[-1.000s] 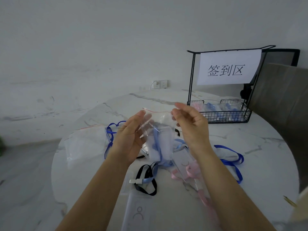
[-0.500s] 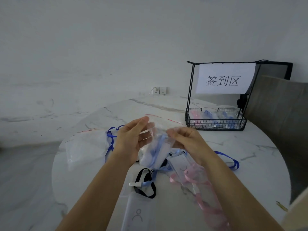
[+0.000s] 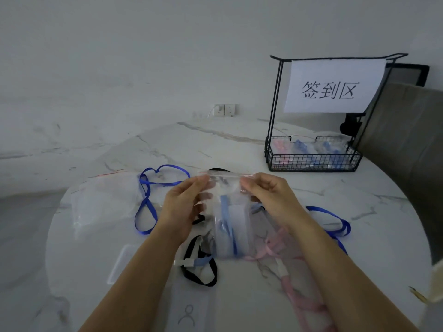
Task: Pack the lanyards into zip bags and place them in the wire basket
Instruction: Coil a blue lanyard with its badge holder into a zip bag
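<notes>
The left hand [image 3: 184, 207] and right hand [image 3: 268, 195] are each pinching one end of the red-lined top strip of a clear zip bag [image 3: 236, 233], which is hanging between them just above the marble desk [image 3: 239, 144]. A light-blue lanyard [image 3: 226, 212] is lying inside it. The bag is screening part of the loose items beneath: a black lanyard [image 3: 199, 271], a pink lanyard [image 3: 294, 291] running under the right forearm, and dark-blue lanyards [image 3: 146, 202] looping at both sides. Spare bags [image 3: 105, 202] are lying at left. The wire basket [image 3: 311, 161] is standing far right, holding filled bags blurred behind its mesh. Whether the seal is closed cannot be made out.
</notes>
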### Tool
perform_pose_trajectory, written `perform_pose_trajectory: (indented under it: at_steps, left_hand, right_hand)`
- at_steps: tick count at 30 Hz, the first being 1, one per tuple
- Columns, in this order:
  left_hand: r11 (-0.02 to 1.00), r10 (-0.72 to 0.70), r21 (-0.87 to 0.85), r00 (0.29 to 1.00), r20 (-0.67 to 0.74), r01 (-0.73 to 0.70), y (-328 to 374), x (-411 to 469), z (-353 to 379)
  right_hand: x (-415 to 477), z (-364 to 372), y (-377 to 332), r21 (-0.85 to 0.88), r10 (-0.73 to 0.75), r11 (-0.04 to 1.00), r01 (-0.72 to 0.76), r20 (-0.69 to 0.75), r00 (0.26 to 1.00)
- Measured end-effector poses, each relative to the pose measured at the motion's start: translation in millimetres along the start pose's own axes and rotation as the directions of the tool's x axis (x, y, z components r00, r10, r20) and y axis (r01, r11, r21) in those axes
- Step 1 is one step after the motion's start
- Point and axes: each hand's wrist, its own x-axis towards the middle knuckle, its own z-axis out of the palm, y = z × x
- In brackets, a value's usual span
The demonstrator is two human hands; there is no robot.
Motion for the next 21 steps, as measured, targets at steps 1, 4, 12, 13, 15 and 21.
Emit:
perform_pose_trajectory:
  at_steps: [1,4,12,13,15,21]
  left_hand:
    - [0.999,0.037,-0.005,0.999,0.011,-0.037,0.9,-1.0,0.4]
    - [0.992,0.086,-0.092,0.996,0.025,-0.084,-3.3,-3.3,5.0]
    - [0.971,0.155,-0.191,0.986,0.054,-0.142,-2.0,-12.8,11.1]
    - [0.969,0.164,-0.196,0.985,0.058,-0.15,-2.2,-13.6,12.6]
    - [0.967,0.185,-0.192,0.98,0.068,-0.169,-1.2,-15.0,15.2]
    - [0.955,0.222,-0.219,0.971,0.088,-0.199,3.0,-19.0,17.4]
  right_hand:
    - [-0.7,0.3,-2.3,0.036,-0.035,0.999,0.036,-0.028,0.999]
    - [-4.3,1.0,-4.0,0.087,-0.114,0.989,0.12,-0.079,0.99]
    - [-11.4,9.3,-12.9,0.173,-0.107,0.979,0.103,0.015,0.994]
    - [-12.6,9.8,-13.0,0.181,-0.114,0.977,0.109,0.014,0.993]
    - [-13.2,10.9,-14.0,0.195,-0.126,0.972,0.128,-0.023,0.992]
    - [-12.9,9.8,-16.5,0.217,-0.152,0.963,0.16,-0.05,0.987]
